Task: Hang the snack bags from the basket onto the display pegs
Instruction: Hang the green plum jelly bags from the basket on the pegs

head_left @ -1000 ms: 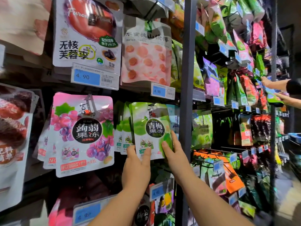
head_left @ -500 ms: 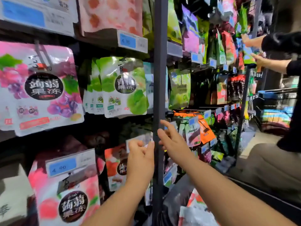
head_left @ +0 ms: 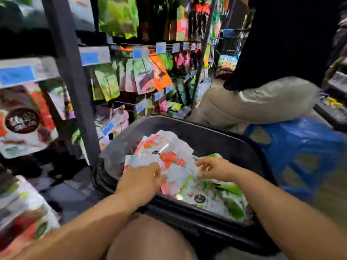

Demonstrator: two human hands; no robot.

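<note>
fingers of the left hand (head_left: pixel 142 182) are bent down over the near edge of a red-and-white bag (head_left: pixel 169 152), but blur hides whether they grip it or only rest on it. the right hand (head_left: pixel 216 168) has its fingers curled at the same bag's right edge and appears to pinch the film between fingertips and thumb.

that bag lies crumpled on top of the pile in the middle of the black basket (head_left: pixel 216 139). a green bag (head_left: pixel 217 194) sits under it toward the basket's near right corner. the basket stands just beyond the person's knee (head_left: pixel 150 239), with its left rim close to the grey rack upright (head_left: pixel 75 94).

as a judgement, the task is part done. the display pegs (head_left: pixel 124 103) on the rack carry many hanging bags (head_left: pixel 143 76), though nothing shows which of them came out of this basket. at least two bags are left inside, and the pile may hide more. the step in hand looks like picking the next bag: it has not left the basket, and it must be lifted and smoothed, and its hang hole found, before it goes on a peg.

another person (head_left: pixel 262 102) crouches beyond the basket's far right corner.
</note>
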